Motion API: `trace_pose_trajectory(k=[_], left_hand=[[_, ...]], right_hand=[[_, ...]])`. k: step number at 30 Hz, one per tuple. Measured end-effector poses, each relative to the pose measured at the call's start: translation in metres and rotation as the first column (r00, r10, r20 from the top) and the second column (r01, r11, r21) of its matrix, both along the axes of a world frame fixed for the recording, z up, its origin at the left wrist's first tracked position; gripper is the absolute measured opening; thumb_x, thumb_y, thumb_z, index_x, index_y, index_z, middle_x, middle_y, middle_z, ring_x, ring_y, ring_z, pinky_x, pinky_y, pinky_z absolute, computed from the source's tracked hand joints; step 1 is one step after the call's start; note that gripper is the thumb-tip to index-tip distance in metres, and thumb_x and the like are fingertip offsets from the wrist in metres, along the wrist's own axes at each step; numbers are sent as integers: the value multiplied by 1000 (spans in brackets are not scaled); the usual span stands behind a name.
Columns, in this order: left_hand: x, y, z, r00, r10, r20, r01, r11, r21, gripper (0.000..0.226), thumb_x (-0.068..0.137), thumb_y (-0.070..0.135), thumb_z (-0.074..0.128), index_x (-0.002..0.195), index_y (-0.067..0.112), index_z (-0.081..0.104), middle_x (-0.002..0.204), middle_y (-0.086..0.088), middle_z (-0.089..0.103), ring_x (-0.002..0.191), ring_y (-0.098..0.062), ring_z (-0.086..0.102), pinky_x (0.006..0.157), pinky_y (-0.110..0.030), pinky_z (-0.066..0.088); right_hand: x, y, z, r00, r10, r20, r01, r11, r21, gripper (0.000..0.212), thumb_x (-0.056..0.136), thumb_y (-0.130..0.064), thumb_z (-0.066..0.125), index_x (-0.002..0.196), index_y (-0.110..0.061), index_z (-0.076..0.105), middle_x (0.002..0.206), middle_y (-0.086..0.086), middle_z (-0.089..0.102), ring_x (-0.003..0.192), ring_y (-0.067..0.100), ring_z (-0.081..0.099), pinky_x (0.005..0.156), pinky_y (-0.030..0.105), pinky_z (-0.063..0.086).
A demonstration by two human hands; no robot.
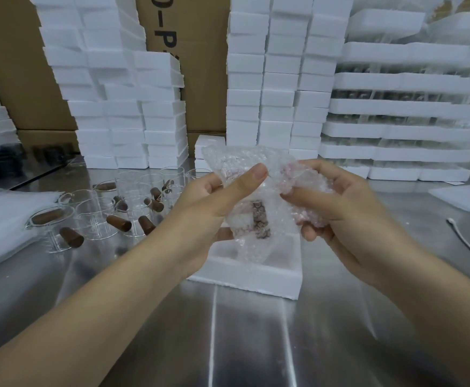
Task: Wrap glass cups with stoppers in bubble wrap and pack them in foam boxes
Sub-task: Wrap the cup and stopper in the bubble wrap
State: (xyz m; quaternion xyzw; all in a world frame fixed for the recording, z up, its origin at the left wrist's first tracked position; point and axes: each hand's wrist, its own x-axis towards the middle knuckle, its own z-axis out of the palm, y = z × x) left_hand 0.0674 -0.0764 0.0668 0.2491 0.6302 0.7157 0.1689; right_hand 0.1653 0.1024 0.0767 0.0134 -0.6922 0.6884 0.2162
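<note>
Both hands hold one bundle of clear bubble wrap [259, 196] at chest height; a dark brown stopper shows through it, so a glass cup sits inside. My left hand [214, 208] grips its left side, thumb across the front. My right hand [337, 202] clutches the bunched right side. Directly below the bundle lies an open white foam box [256, 277] on the steel table. To the left stand several bare glass cups [94, 216] with brown stoppers [71, 237] in and around them.
Tall stacks of white foam boxes [273, 79] line the back, with cardboard cartons [189, 29] behind. Foam trays with glassware [412, 107] are stacked at right. Bubble wrap sheets [2, 219] lie far left. A white cable [468, 247] and a foam sheet [463, 196] lie right.
</note>
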Motion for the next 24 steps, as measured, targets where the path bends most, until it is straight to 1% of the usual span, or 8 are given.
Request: trace_pose_trajectory(k=[2,7,10,12,15,19,22,24], left_hand=[[2,0,2,996,-74,40,73,997,31,94,75,60,86,145,2,59,134,-15,73,126,-32,71,99,-63,60],[2,2,3,974,-184,136,175,981,79,80,76,57,82,142,15,67,137,-6,74,123,-30,73,83,-57,67],[0,2,1,963,-201,179,188,978,87,74,77,56,83,140,19,69,146,-1,69,126,-27,72,78,-50,68],[-2,1,1,960,-212,182,198,976,90,66,79,55,82,136,22,74,144,0,70,126,-28,72,86,-54,66],[-3,-1,1,950,-242,199,228,970,89,64,81,55,82,137,24,74,143,-4,70,127,-30,71,92,-59,64],[0,-1,1,912,-328,247,289,940,183,67,81,49,85,139,19,72,139,-12,72,123,-34,73,87,-60,63],[2,1,0,906,-348,243,300,930,214,61,82,47,85,135,17,75,138,-13,73,122,-33,74,85,-58,65],[1,1,-2,915,-341,215,303,933,192,55,85,48,83,131,18,78,137,-12,73,123,-32,73,87,-57,65]], right_hand=[[0,3,1,997,73,22,-70,991,-111,21,83,-7,81,102,-16,77,100,9,76,67,15,66,52,20,51],[-4,12,1,989,149,-3,-141,925,-352,22,71,-9,80,92,-8,76,95,7,76,76,12,74,68,19,60],[-7,16,-1,986,167,-26,-164,904,-395,10,78,-3,75,86,-7,78,103,12,76,88,15,75,77,21,61],[-8,18,-3,985,164,-42,-168,903,-395,16,79,-1,73,95,-2,76,109,15,74,95,18,74,81,22,60],[-9,19,-4,991,105,-82,-127,933,-335,37,74,-1,76,110,2,66,106,17,71,98,21,71,87,23,59],[-9,13,-5,991,-47,-125,21,978,-207,20,81,6,77,88,-9,67,88,12,70,81,19,68,84,25,60],[-7,11,-5,983,-149,-108,141,987,-74,19,84,3,80,85,-11,66,88,12,72,81,25,68,93,42,62],[-6,11,-5,960,-238,-148,253,963,91,18,86,0,81,85,-7,64,87,9,73,79,26,71,89,48,62]])
